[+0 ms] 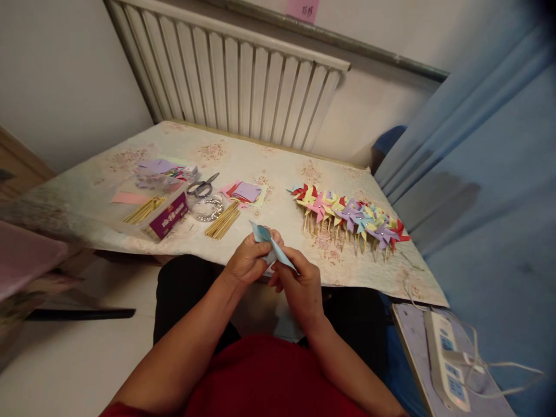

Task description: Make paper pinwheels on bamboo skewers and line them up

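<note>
A light-blue paper pinwheel (283, 258), partly folded, is held between both hands just over the table's front edge. My left hand (248, 259) is closed on its left side, thumb on top. On its right side, my right hand (300, 282) pinches the paper with bent fingers. The fingers hide the middle of the paper. Beyond my left hand lie a bundle of thin wooden sticks (223, 221), a round clear dish of shiny pins (207, 208), scissors (202, 186) and a stack of coloured paper squares (247, 193).
Finished paper pinwheels on sticks (347, 217) lie in a row on the right of the flowered tablecloth (278, 162). A purple box (167, 217) and more coloured paper (157, 167) are on the left. A power strip (447, 362) with cables sits at lower right beside a blue curtain (499, 174).
</note>
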`<state>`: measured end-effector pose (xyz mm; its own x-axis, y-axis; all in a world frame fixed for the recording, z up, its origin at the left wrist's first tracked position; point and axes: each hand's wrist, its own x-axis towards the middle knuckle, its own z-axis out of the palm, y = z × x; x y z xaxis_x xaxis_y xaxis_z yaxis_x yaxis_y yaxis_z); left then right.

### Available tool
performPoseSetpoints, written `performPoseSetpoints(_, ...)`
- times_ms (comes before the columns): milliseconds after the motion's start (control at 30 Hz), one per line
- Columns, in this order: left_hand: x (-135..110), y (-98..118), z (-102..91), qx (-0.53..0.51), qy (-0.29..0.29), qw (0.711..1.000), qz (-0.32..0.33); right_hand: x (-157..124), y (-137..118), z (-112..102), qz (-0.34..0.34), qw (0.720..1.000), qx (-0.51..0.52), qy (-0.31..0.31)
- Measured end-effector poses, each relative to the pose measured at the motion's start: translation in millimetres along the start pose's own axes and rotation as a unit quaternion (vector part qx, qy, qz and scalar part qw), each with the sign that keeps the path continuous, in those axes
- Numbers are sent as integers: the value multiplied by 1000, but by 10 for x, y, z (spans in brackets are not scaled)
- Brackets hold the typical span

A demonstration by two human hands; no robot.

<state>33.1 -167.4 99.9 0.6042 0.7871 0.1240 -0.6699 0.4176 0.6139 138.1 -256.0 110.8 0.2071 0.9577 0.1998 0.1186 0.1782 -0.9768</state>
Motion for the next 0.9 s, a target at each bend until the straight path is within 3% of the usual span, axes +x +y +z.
performPoseSetpoints(267, 53, -91, -55, 53, 4, 996, -74, 130, 92, -6, 86, 988, 129, 25)
performPoseSetpoints(633, 131, -136, -43, 71, 164, 984, -27, 165, 364, -64, 146, 978, 142, 37)
performPoseSetpoints(900, 169, -109, -146, 99, 264, 959, 16, 64, 564, -187, 204, 972, 112, -11)
